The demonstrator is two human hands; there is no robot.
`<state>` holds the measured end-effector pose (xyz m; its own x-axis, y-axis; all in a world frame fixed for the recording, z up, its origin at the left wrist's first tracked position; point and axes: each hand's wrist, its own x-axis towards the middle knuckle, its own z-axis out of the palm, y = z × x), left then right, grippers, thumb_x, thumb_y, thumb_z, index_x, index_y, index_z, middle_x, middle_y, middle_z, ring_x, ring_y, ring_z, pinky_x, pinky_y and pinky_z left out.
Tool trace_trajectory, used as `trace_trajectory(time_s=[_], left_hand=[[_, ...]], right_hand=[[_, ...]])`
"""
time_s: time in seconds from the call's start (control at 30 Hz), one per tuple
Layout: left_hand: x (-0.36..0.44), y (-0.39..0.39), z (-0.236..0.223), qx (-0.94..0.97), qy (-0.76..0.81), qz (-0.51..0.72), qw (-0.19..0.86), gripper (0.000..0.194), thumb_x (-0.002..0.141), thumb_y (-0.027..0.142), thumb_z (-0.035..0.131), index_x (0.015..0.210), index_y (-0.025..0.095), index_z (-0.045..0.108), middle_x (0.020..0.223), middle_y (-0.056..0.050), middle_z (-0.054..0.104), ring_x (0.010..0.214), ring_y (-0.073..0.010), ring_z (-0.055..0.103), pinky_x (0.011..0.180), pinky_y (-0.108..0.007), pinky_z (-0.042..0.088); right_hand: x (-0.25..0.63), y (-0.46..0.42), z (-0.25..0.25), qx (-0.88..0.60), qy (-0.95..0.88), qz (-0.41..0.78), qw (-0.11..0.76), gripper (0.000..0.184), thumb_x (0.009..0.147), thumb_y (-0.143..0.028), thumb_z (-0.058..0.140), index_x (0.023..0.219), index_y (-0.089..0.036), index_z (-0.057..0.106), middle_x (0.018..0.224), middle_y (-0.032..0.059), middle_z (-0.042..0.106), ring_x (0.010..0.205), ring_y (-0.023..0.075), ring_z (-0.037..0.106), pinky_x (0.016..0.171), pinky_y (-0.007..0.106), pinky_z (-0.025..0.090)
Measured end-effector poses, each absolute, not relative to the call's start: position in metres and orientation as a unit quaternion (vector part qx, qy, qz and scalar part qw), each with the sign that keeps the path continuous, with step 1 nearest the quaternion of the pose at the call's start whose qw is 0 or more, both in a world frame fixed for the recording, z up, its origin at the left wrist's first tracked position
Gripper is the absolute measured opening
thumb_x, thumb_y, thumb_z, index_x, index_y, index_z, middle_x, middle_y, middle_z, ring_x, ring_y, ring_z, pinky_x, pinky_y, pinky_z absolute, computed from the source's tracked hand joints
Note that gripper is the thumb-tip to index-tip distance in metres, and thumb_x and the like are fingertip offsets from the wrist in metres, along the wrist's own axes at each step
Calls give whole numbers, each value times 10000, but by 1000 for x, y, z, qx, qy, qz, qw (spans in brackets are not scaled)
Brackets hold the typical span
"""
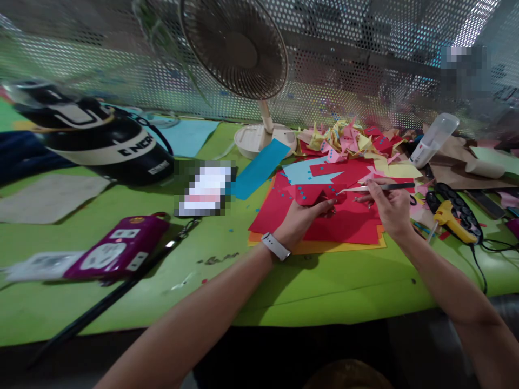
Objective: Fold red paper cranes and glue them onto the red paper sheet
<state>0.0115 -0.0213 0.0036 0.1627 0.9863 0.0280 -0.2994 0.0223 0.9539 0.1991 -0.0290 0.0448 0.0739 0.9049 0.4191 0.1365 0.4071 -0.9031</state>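
My left hand (303,219) rests on a stack of red paper sheets (344,219), fingers closed, pinching a small red paper piece with blue dots (312,193). My right hand (390,208) is closed on a thin tool with a dark handle and light tip (377,187). The tool's tip points left towards the dotted red piece. A white watch (275,246) sits on my left wrist. Orange and yellow sheets (336,247) lie under the red stack.
A desk fan (239,54) stands behind on the green table (316,292). A pile of paper scraps (344,140), a white glue bottle (433,139), a yellow glue gun (452,220), a blue strip (259,168), a purple case (117,249) and a helmet (93,138) lie around.
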Motion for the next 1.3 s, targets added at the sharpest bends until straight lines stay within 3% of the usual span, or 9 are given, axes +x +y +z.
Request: trace_trajectory(time_s=[0.57, 1.3], left_hand=[[12, -20, 4, 446, 383, 520, 620, 319, 607, 365, 858, 739, 123, 698, 659, -45, 681, 593, -139, 623, 605, -277, 526], [11, -21, 3, 452, 370, 520, 623, 274, 635, 334, 842, 746, 129, 698, 654, -37, 675, 584, -130, 618, 586, -262, 517]], right_hand=[[199, -32, 48, -436, -605, 311, 589, 353, 837, -537, 686, 889, -192, 634, 672, 6, 730, 572, 180, 736, 517, 260, 586], [198, -33, 47, -419, -624, 281, 596, 281, 872, -466, 671, 863, -187, 643, 698, 13, 733, 562, 173, 735, 504, 252, 596]])
